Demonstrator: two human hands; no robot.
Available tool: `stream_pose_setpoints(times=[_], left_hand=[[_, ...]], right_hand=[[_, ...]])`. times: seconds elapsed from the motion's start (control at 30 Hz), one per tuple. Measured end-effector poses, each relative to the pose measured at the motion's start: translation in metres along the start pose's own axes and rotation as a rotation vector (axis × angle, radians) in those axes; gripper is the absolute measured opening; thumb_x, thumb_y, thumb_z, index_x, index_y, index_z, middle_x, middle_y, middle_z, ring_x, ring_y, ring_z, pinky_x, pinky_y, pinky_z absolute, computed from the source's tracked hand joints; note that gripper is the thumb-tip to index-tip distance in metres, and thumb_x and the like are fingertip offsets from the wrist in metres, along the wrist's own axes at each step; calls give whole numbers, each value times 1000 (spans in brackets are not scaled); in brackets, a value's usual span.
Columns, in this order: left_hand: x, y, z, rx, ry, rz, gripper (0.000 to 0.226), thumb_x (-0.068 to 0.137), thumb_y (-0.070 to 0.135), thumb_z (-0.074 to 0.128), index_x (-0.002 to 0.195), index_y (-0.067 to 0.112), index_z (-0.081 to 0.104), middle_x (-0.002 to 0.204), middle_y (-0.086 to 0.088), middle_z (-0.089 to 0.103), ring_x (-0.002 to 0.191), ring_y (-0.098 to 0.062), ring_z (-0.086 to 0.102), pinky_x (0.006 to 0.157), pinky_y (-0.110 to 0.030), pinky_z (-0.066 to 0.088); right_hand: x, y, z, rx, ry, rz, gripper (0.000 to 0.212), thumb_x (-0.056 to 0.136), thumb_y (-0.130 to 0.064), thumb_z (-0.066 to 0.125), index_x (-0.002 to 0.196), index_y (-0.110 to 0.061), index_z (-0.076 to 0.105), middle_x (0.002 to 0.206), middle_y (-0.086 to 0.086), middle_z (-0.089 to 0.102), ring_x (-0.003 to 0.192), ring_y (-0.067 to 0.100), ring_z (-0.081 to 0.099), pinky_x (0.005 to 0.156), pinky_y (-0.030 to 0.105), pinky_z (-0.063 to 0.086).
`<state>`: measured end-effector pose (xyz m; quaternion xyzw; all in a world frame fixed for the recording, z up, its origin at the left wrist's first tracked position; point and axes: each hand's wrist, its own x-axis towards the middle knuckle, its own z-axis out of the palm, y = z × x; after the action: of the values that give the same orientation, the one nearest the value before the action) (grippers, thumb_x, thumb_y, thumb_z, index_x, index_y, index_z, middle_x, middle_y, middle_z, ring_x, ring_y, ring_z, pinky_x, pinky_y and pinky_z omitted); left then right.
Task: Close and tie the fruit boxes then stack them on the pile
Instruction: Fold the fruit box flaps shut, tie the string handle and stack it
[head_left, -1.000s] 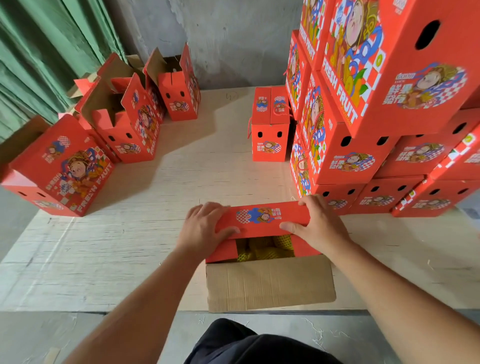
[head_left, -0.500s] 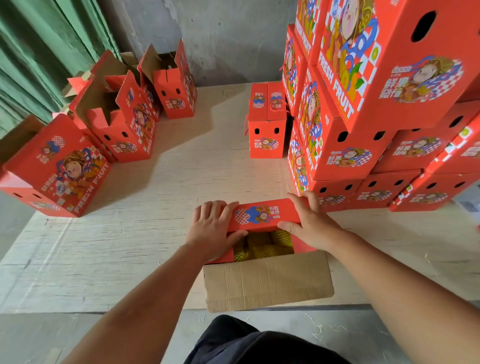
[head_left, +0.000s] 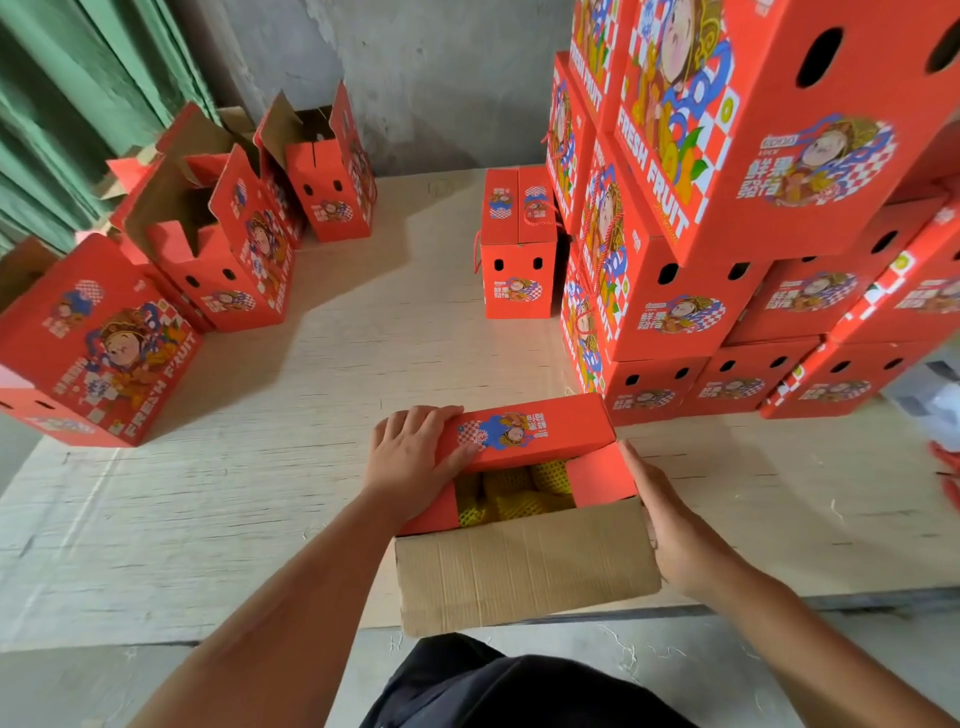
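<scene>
Left hand (head_left: 410, 462) grips the far red flap (head_left: 524, 431) of the fruit box (head_left: 524, 566) at the desk (head_left: 260, 493) edge, right hand (head_left: 670, 525) lies open along its side, and the near brown flap may catch if folded unevenly.

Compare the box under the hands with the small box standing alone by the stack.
The near box is still open, yellow netted fruit showing between its flaps; the lone box is shut on top. A red cord handle hangs at the lone box; none shows on the near box. The left hand holds the near box's far flap and the right hand lies along its side; nothing touches the lone box. Both are red with the same cartoon print.
</scene>
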<state>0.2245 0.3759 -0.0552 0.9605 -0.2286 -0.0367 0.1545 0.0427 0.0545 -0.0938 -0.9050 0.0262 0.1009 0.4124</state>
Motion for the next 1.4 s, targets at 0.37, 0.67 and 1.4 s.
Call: stream_pose_setpoints(times=[0.37, 0.67, 1.4], left_hand=[[12, -4, -22, -605, -185, -159, 53, 90, 57, 56, 135, 32, 66, 136, 4, 63, 133, -21, 50, 117, -46, 37], [-37, 8, -34, -549, 139, -188, 54, 82, 75, 52, 110, 35, 75, 112, 15, 72, 108, -14, 57, 97, -31, 43], [-58, 23, 6, 127, 266, 130, 92, 59, 96, 62, 120, 27, 64, 114, 2, 58, 97, -25, 55, 80, -42, 48]], right_hand=[[31, -49, 5, 266, 276, -11, 47, 73, -90, 53, 114, -67, 52, 123, -17, 35, 129, 16, 45, 114, 40, 42], [52, -58, 17, -388, 596, -302, 49, 102, -51, 52, 136, -18, 61, 140, 3, 49, 128, 30, 44, 103, 50, 46], [67, -83, -5, -778, 233, -192, 111, 54, -110, 36, 118, -21, 52, 105, -2, 46, 90, 24, 43, 80, 42, 36]])
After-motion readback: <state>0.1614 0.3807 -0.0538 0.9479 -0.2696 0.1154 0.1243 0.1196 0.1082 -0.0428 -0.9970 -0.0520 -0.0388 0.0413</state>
